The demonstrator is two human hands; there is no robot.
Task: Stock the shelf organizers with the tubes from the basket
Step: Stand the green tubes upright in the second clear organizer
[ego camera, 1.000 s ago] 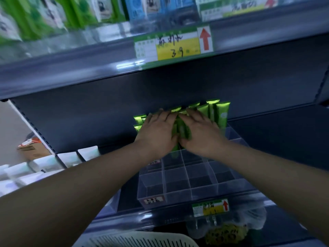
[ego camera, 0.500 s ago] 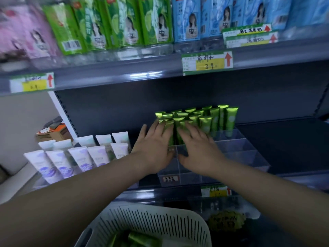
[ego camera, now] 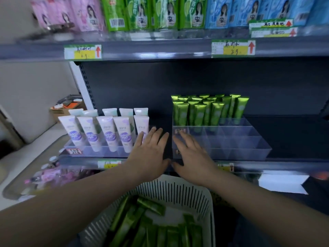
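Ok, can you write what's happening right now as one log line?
left grip: open, empty | right grip: open, empty | green tubes: organizer back rows filled, front rows empty | basket: more inside

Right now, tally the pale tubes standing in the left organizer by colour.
Purple-label white tubes, front row: 5
Mint-tinted tubes, back row: 5
Total: 10
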